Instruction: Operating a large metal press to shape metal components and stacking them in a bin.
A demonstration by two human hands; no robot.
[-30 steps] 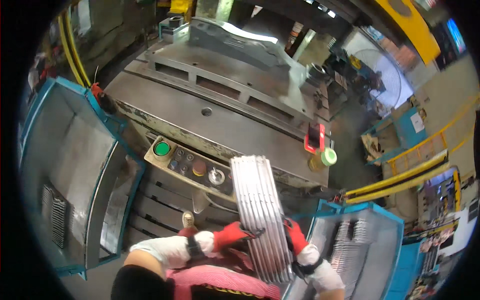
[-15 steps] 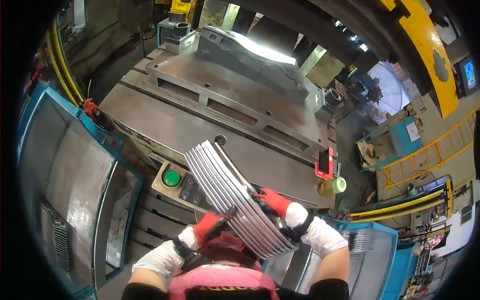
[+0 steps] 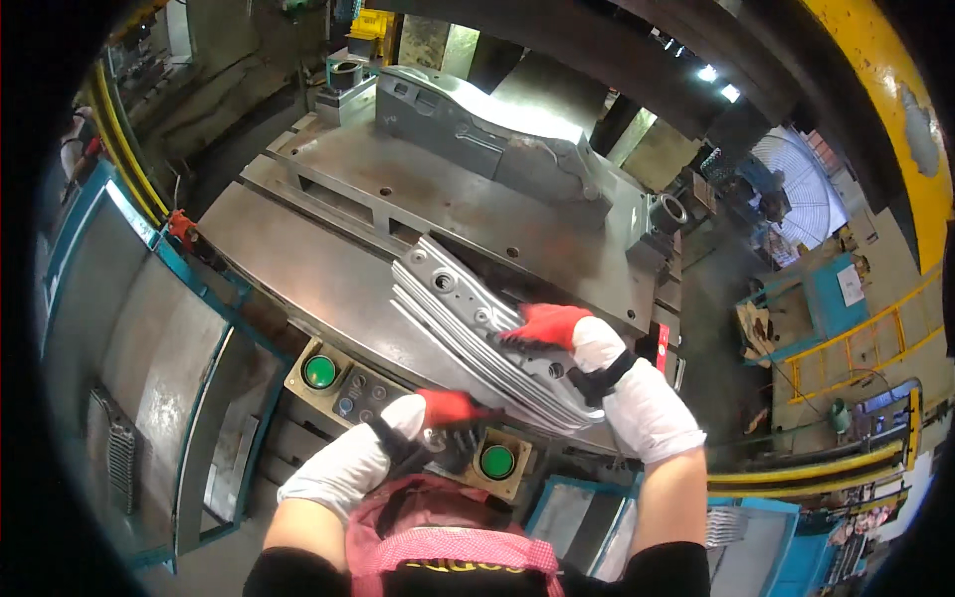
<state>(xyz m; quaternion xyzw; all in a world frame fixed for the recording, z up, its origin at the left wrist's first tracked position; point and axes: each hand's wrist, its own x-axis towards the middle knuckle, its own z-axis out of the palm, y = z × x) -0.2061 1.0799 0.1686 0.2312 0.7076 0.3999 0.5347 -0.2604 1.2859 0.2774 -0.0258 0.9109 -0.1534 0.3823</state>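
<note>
A curved stack of stamped sheet-metal parts [image 3: 468, 333] rests over the near side of the press bed [image 3: 308, 264], its topmost part showing holes and raised ribs. My right hand [image 3: 545, 330], in a red and dark glove, grips the stack's far side near its right end. Close to the stack's near edge is my left hand [image 3: 453, 430], gloved alike and seemingly apart from the metal. It hangs over the control box [image 3: 363, 396], its dark fingers too unclear to read. Green buttons [image 3: 497, 461] show on either side of that hand.
A large grey die [image 3: 487, 139] stands on the raised plate behind the stack. Blue-framed bins stand at left [image 3: 164, 378] and lower right [image 3: 756, 537], with nested metal parts [image 3: 121, 463] in the left one. A red-edged object [image 3: 664, 348] sits at the bed's right edge.
The stack has moved away from my body and tipped from edge-on to flatter, showing its top face. My left hand has come off it; my right hand has stayed on it.
</note>
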